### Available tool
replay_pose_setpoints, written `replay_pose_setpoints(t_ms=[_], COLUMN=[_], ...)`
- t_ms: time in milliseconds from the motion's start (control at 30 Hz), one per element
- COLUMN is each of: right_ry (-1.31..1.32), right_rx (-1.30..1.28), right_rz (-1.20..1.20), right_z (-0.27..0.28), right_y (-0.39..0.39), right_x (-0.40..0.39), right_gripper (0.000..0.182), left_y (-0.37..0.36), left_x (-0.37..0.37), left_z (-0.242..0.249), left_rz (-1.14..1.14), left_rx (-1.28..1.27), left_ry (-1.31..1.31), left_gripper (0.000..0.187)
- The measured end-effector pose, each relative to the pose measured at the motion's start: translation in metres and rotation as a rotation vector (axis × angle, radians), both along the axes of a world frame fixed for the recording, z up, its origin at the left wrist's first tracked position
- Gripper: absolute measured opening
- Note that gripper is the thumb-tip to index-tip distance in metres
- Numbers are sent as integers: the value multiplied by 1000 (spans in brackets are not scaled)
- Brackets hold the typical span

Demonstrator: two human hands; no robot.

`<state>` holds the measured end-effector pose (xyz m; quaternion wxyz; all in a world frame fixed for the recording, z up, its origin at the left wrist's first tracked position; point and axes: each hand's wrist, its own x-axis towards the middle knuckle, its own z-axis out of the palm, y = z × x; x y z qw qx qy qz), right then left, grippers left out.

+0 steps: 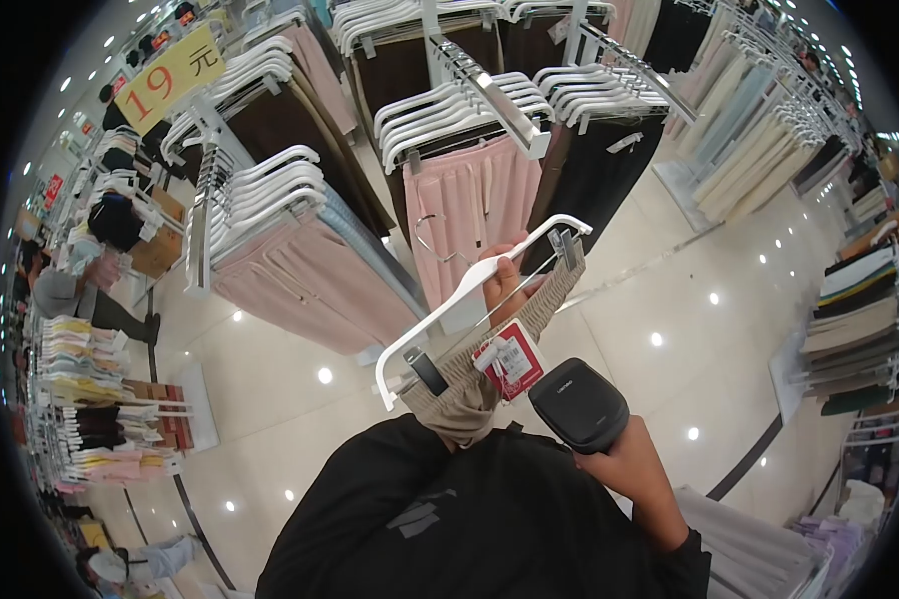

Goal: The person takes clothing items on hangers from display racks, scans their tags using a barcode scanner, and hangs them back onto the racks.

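Observation:
My left hand (504, 283) grips a white clip hanger (469, 290) from behind, holding it up at a slant. A beige garment (466, 394) hangs from its clips, with a red and white price tag (510, 361) dangling in front. My right hand (632, 466) holds a black handheld scanner (578, 404), its head just right of the tag and nearly touching it. My dark sleeves and torso fill the bottom of the view.
Racks of pink trousers (474, 205), dark trousers (594, 175) and mauve trousers (305, 285) on white hangers stand ahead. A yellow "19" price sign (170, 78) hangs top left. Folded clothes shelves (859, 319) are on the right. A person (70, 290) stands far left.

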<state>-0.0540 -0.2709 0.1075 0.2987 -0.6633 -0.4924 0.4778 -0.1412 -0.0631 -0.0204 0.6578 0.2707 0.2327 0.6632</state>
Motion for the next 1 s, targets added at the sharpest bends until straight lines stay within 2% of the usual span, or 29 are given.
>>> replay_pose_setpoints(t_ms=[367,600,667,700,733,800,833,867,933,967,1000], right_ry=[30,191,243,256,267,333,405,329,482,508,513], right_rx=[-32,44,43,140,236,242,242,194,285,340,341], right_rz=[-65,-167,-201,-235,-266,-311,-365,-346,-400,-383,-369], right_z=[1,-20,-32,-43,-49,-49,-48,-48,-62,-66,-66], right_y=[5,0,-5,-8,-12,-18,-20,-25,-34,-35,-31], right_x=[10,61,86,100,115,149,167,189,228,246,260], right_gripper=[29,29,30,21,13,11,10,14,20,31,31], left_y=[16,33,41,42,42,56,50,51,56,54,53], left_x=[23,63,74,78,86,89,99,105,116,125,131], left_z=[0,-27,-31,-23,-18,7,27,35,52,63,71], left_rz=[-54,-47,72,138,149,440,430,505,531,582,594], left_rx=[50,86,341,462,467,894,867,914,1084,1148,1143], left_ry=[102,118,367,484,504,1049,1136,1347,1531,1602,1613], left_gripper=[28,25,26,27,26,21,27,28,28,26,26])
